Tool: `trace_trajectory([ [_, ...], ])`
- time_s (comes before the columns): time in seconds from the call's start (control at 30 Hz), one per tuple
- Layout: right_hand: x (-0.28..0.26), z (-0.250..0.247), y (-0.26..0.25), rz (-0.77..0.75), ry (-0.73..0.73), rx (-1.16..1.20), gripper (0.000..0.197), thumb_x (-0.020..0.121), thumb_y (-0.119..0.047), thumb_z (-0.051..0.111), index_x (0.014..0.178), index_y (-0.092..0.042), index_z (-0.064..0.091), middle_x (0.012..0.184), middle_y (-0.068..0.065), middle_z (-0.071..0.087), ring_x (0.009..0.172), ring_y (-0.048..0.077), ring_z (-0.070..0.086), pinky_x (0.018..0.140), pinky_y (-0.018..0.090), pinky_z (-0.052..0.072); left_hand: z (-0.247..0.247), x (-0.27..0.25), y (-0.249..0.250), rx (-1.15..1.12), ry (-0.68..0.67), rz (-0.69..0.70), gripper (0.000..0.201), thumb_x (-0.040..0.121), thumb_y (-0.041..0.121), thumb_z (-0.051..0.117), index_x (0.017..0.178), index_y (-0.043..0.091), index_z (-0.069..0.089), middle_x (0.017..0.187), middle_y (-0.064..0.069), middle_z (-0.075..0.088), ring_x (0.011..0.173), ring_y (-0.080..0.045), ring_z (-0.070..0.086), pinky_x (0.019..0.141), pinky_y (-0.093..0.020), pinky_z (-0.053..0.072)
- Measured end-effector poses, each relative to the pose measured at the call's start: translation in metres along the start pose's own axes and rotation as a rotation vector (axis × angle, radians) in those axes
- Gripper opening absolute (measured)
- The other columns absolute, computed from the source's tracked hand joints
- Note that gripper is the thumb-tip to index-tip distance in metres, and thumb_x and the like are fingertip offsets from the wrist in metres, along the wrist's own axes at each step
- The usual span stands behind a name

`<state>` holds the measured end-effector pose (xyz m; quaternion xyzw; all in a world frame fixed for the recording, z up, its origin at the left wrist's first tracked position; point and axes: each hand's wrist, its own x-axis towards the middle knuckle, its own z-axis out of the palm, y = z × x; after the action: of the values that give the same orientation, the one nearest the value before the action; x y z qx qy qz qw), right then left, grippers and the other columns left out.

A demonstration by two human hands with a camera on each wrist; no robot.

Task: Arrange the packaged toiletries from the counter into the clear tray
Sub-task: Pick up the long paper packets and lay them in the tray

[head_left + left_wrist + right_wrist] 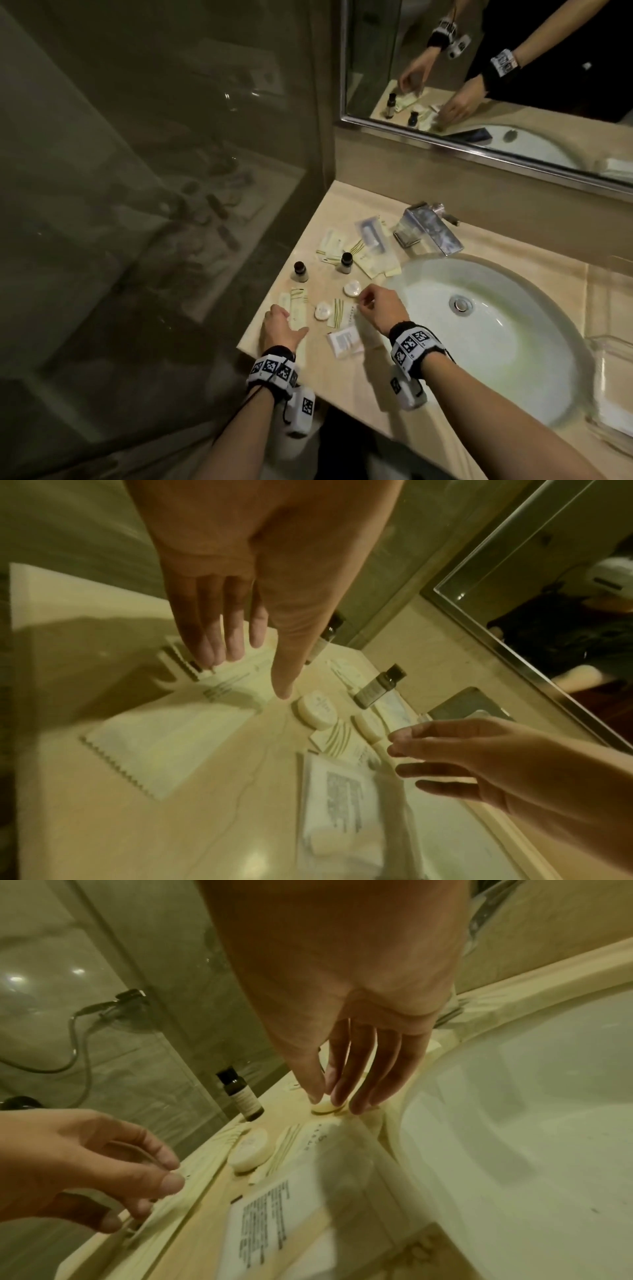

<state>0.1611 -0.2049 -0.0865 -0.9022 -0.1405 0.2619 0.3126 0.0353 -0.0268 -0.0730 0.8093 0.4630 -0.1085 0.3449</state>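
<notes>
Small toiletries lie scattered on the beige counter (274,346) left of the sink: two dark-capped bottles (300,272) (346,263), two round wrapped soaps (352,287) (322,311), flat striped packets (337,311) and a white sachet (344,341). My right hand (327,1100) reaches down with straight fingers. Its thumb and forefinger touch the farther round soap (323,1108), which lies flat. My left hand (253,674) hovers with spread fingers over a long pale packet (298,310) near the counter's left edge and holds nothing. The clear tray (609,387) sits far right, beyond the sink.
The white basin (496,342) fills the counter between the toiletries and the tray. A chrome faucet (431,233) stands behind it, under a mirror (479,68). A glass shower wall (154,171) bounds the counter's left edge. More packets (371,240) lie near the faucet.
</notes>
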Motion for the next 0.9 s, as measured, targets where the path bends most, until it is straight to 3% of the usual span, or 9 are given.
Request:
trace_trajectory([
  [0.1, 0.007, 0.002, 0.001, 0.033, 0.017, 0.015, 0.007, 0.087, -0.018, 0.068, 0.089, -0.021, 0.062, 0.092, 0.0, 0.07, 0.085, 0.017, 0.066, 0.083, 0.035, 0.056, 0.008, 0.004, 0.001, 0.066, 0.015, 0.004, 0.057, 0.065, 0.023, 0.086, 0.105, 0.01, 0.047, 0.114, -0.011, 0.056, 0.107, -0.031, 0.058, 0.087, -0.041, 0.05],
  [0.23, 0.012, -0.001, 0.002, 0.028, 0.049, 0.023, 0.004, 0.087, -0.018, 0.068, 0.089, -0.019, 0.064, 0.089, -0.001, 0.07, 0.082, 0.016, 0.065, 0.08, 0.033, 0.056, 0.013, 0.007, 0.003, 0.054, 0.018, -0.03, 0.051, 0.069, 0.015, 0.082, 0.107, 0.009, 0.048, 0.113, -0.013, 0.059, 0.108, -0.032, 0.058, 0.09, -0.043, 0.052],
  [0.4, 0.015, -0.008, 0.005, 0.041, 0.075, 0.046, 0.004, 0.084, -0.02, 0.069, 0.086, -0.019, 0.066, 0.086, -0.004, 0.07, 0.08, 0.015, 0.065, 0.076, 0.033, 0.055, 0.003, 0.011, 0.002, 0.016, 0.005, -0.028, 0.016, 0.079, 0.015, 0.071, 0.092, 0.012, 0.063, 0.099, -0.01, 0.068, 0.092, -0.028, 0.063, 0.083, -0.034, 0.053],
  [0.5, 0.019, -0.015, 0.005, 0.065, 0.127, 0.058, 0.003, 0.086, -0.02, 0.067, 0.086, -0.017, 0.065, 0.087, -0.002, 0.071, 0.08, 0.018, 0.066, 0.077, 0.036, 0.056, -0.01, 0.01, 0.002, -0.093, 0.006, -0.076, 0.012, 0.08, 0.014, 0.071, 0.085, 0.014, 0.059, 0.093, -0.01, 0.068, 0.083, -0.026, 0.058, 0.075, -0.027, 0.046],
  [0.6, 0.029, -0.025, 0.006, 0.1, 0.249, 0.07, 0.008, 0.09, -0.016, 0.063, 0.096, -0.011, 0.062, 0.096, 0.008, 0.068, 0.087, 0.025, 0.065, 0.08, 0.035, 0.054, -0.028, 0.011, 0.005, -0.176, 0.016, -0.092, 0.017, 0.078, 0.014, 0.073, 0.08, 0.015, 0.057, 0.089, -0.01, 0.066, 0.089, -0.029, 0.064, 0.081, -0.03, 0.051],
  [0.77, 0.051, -0.04, 0.008, 0.389, 0.272, 0.104, 0.043, 0.092, -0.01, 0.06, 0.129, 0.004, 0.044, 0.133, 0.024, 0.046, 0.116, 0.041, 0.055, 0.099, 0.043, 0.045, -0.057, 0.011, 0.014, -0.343, 0.084, -0.101, 0.017, 0.078, 0.012, 0.074, 0.088, 0.011, 0.06, 0.089, -0.008, 0.065, 0.084, -0.023, 0.061, 0.078, -0.027, 0.047],
  [0.9, 0.066, -0.048, 0.012, 0.546, 0.23, 0.244, 0.041, 0.094, -0.012, 0.059, 0.128, 0.006, 0.045, 0.135, 0.028, 0.051, 0.124, 0.041, 0.051, 0.101, 0.041, 0.042, -0.068, 0.015, 0.022, -0.471, 0.1, -0.103, 0.021, 0.077, 0.011, 0.076, 0.092, 0.011, 0.06, 0.096, -0.01, 0.068, 0.09, -0.025, 0.065, 0.087, -0.035, 0.053],
])
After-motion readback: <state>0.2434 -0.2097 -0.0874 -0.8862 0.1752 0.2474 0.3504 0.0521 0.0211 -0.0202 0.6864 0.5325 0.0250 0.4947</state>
